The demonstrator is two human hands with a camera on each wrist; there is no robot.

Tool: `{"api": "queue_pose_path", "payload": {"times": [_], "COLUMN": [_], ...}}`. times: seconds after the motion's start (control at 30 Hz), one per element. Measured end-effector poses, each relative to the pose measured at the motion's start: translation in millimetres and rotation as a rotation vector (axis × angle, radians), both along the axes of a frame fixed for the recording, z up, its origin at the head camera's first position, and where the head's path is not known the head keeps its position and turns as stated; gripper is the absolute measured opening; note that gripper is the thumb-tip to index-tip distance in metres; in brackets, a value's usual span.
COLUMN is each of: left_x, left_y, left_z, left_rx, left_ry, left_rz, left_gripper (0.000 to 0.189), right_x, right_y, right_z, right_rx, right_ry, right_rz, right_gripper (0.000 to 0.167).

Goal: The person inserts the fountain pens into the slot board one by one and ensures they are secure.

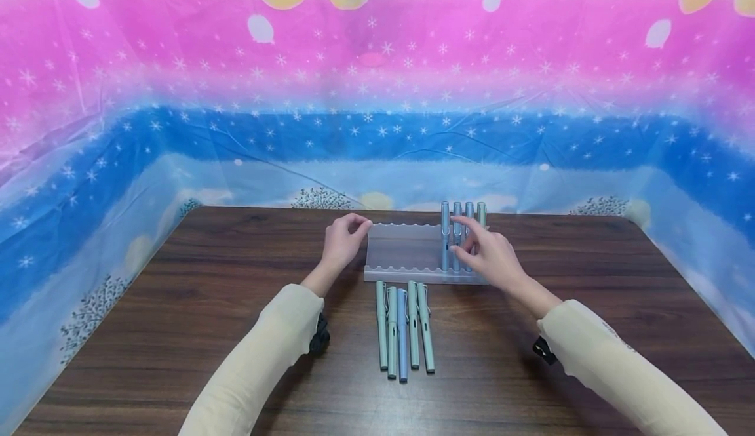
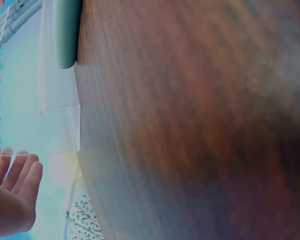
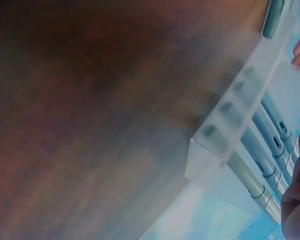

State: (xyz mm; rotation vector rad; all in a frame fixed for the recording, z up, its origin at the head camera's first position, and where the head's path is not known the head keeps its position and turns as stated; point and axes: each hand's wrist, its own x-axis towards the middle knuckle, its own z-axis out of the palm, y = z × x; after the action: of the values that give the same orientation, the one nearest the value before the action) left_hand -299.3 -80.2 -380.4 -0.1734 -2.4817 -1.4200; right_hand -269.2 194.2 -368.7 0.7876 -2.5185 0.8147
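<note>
We note the clear rack [image 1: 407,246] near the far edge of the desk [image 1: 177,305], right of centre, its long side roughly parallel to that edge. Both its upper and lower borders are scalloped; we take the notches to be what keeps pens upright and apart. Four pens stand at the rack's right end, caps up: three blue pens [image 1: 445,249], then a green pen [image 1: 482,213] outermost.

Nearer the desk's front edge, five pens lie side by side, just before the rack: four green pens [image 1: 413,334] and a blue pen [image 1: 403,341] in the middle. Their clip ends all face the rack, which we judge a handy orientation for picking up.

Left hand [image 1: 342,244]: thumb and fingertips pinch the rack's upper left corner, probably to steady the light plastic against nudges from the other side. The forearm reaches in from the front edge.

Right hand [image 1: 495,259]: thumb and index finger stand moderately apart, level with the upright blue pens, gripping nothing that we can make out. We cannot tell whether a fingertip touches a barrel. The forearm slants in from the desk's front right corner.
</note>
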Motion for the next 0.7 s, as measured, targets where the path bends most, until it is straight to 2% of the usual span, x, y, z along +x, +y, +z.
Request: {"api": "queue_pose_path", "payload": {"times": [0.4,0.57,0.7], "left_x": [0.1,1.5,2.1], "left_y": [0.3,0.2,-0.2], "left_z": [0.3,1.5,1.4], "left_rx": [-0.007,-0.011,-0.013], "left_ry": [0.010,0.046,0.046], "left_rz": [0.002,-0.002,-0.002], "left_gripper": [0.019,0.017,0.018], "right_x": [13.5,17.9,21.2], "right_y": [-3,-7,-11], "right_z": [-17.8,-20.4,-20.9], "right_rx": [0.040,0.051,0.059], "right_ry": [-0.031,-0.098,-0.178], "right_rz": [0.045,0.061,0.068], "right_gripper": [0.045,0.042,0.041]}}
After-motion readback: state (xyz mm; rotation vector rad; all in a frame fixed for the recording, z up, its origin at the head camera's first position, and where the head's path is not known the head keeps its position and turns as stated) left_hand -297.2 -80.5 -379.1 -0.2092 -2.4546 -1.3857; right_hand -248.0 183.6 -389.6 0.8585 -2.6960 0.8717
